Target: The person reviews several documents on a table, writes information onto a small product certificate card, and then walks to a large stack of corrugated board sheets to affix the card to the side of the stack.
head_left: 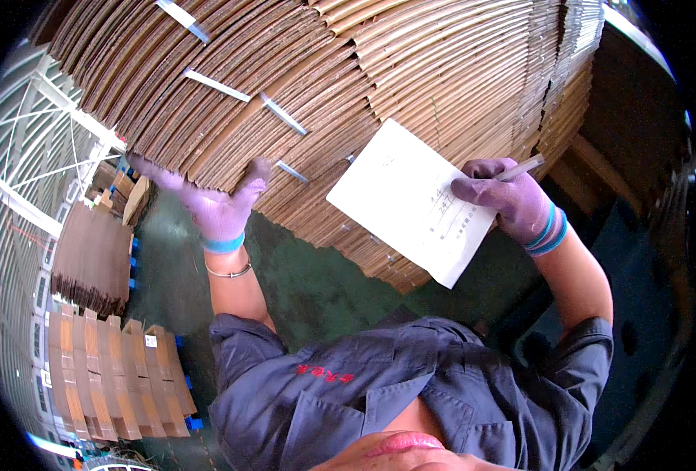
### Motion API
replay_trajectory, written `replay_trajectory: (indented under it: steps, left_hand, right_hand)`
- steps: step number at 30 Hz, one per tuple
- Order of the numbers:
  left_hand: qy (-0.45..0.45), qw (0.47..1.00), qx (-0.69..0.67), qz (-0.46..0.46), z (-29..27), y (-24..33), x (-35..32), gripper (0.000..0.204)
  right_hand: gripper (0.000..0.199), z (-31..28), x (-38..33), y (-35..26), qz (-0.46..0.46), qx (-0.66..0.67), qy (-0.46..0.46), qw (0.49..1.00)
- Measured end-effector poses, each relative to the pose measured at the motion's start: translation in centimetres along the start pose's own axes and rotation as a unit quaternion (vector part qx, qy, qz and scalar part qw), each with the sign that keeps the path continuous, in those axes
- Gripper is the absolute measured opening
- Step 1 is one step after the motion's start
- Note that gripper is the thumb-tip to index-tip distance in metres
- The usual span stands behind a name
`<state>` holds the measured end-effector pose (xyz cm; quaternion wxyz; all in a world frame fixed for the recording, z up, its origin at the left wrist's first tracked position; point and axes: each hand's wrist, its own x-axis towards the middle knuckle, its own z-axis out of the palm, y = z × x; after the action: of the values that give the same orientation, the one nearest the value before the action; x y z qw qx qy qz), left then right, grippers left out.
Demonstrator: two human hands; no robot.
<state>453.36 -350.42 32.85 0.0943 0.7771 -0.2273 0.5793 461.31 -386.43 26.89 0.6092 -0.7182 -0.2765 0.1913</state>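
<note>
Head view. Left hand (221,200), in a purple glove, spread wide with fingers pressed on the lower edge of the tall stack of flattened brown corrugated cardboard sheets (411,71), centre-left, apparently steadying it. Right hand (509,196), centre-right, closed on a slim white pen (521,167) while pinning a white paper form (411,200) flat against the stack, probably as a writing surface. More strapped cardboard bundles (112,377) lie lower left.

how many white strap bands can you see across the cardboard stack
4 show clearly on the cardboard stack: one strap at the top left, one below it, one mid-stack, one beside the left hand. More may be hidden behind the paper sheet.
</note>
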Motion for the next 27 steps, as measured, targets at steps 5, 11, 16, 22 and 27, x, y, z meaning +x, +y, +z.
replay_trajectory:
  steps: [5, 11, 16, 22, 27]
  left_hand:
    - [0.038, 0.998, 0.000, 0.049, 0.4, -0.7, 1.2, 0.132]
    - [0.025, 0.990, 0.107, 0.088, 0.3, -0.6, 1.6, 0.128]
    - [0.039, 0.965, 0.195, 0.174, -0.6, -1.3, 2.7, 0.125]
    - [0.066, 0.953, 0.228, 0.190, 0.1, -1.6, 3.5, 0.121]
    - [0.067, 0.949, 0.250, 0.181, 0.2, -0.5, 3.9, 0.118]
  right_hand:
    - [0.044, -0.1, 1.0, -0.7, -0.025, -0.039, -0.013, 0.999]
    - [0.040, -0.3, 3.0, -2.9, -0.112, -0.125, -0.111, 0.980]
    - [0.039, 0.1, 4.3, -4.1, -0.107, -0.122, -0.135, 0.978]
    - [0.046, 0.5, 5.4, -4.5, -0.116, -0.042, -0.079, 0.989]
    - [0.044, -1.6, 4.7, -3.0, -0.104, -0.031, 0.063, 0.992]
